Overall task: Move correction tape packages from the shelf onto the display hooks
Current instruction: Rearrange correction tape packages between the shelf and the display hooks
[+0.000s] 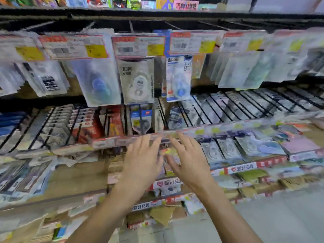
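Nearest, we record the left hand [142,162] and the right hand [188,160], both reaching forward side by side with fingers straight and spread, holding nothing; their fingertips lie at the front edge of the price rail [122,140] of the tilted shelf, though blur keeps us from saying whether they touch it. Below and around the hands, we list lower shelf tiers [242,168] with red-and-white label strips and assorted flat stationery packs, too smeared to name. Next, the shelf [228,109] itself: wire dividers running back, holding rows of upright packs; directly beyond the fingertips stands a blue-topped correction tape package [141,120], with red packs [87,127] to its left. Farther, we enter the display hooks [130,26], their wires jutting from a dark bar, each fronted by a price tag [138,46]; hanging from them are a white correction tape pack [138,81], a blue-wheeled one [99,85] left of it and another blue-and-white one [178,78] to the right. Handling, as we judge it: each package looks light, a thin card back under a clear blister or sleeve, slick and easily creased; best pinched at the card's upper edge beside the hang hole, so the hole stays free for the hook.
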